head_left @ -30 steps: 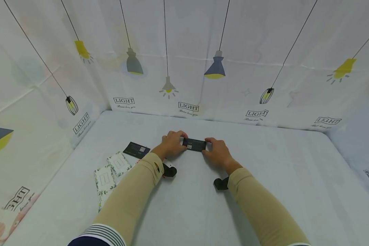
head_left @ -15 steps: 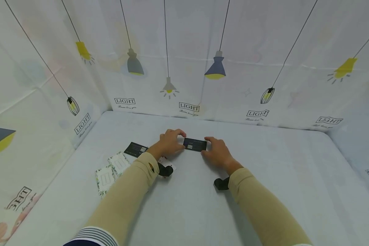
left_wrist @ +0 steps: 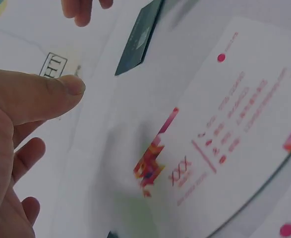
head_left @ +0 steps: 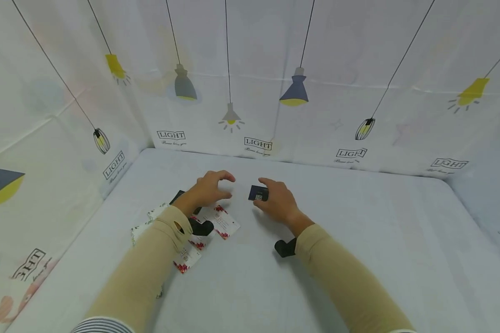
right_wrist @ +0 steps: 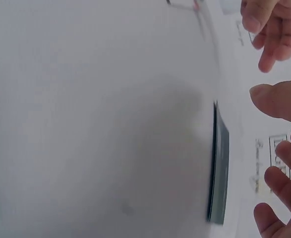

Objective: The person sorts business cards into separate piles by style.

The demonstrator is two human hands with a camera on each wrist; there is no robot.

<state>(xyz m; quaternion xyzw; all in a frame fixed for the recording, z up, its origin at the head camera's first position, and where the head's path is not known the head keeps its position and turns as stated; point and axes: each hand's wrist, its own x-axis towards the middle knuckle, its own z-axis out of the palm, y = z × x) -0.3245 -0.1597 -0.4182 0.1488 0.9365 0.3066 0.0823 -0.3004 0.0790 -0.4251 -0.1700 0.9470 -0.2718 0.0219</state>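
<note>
A dark card [head_left: 256,192] with a small square code lies on the white table. In the right wrist view its edge looks layered, like a few dark cards stacked. My right hand [head_left: 278,202] is over its right part, covering it in the head view; the thumb [right_wrist: 274,99] and fingers stand apart from it. To the left, my left hand [head_left: 208,188] has thumb and fingers spread with nothing between them. Below and beside that hand lie white cards [head_left: 225,224] with red corner patterns, some overlapping. Another dark card [head_left: 178,196] is mostly hidden behind the left wrist.
White cards with leafy borders [head_left: 140,229] lie farther left, partly under the left forearm. A pale curtain [head_left: 254,115] printed with lamps hangs along the back edge of the table [head_left: 379,222]. Each wrist carries a black mount [head_left: 285,248].
Both hands have let go of the dark card's ends. The left hand has moved left, uncovering red-patterned cards; the right has shifted left over the dark card, which stays in place.
</note>
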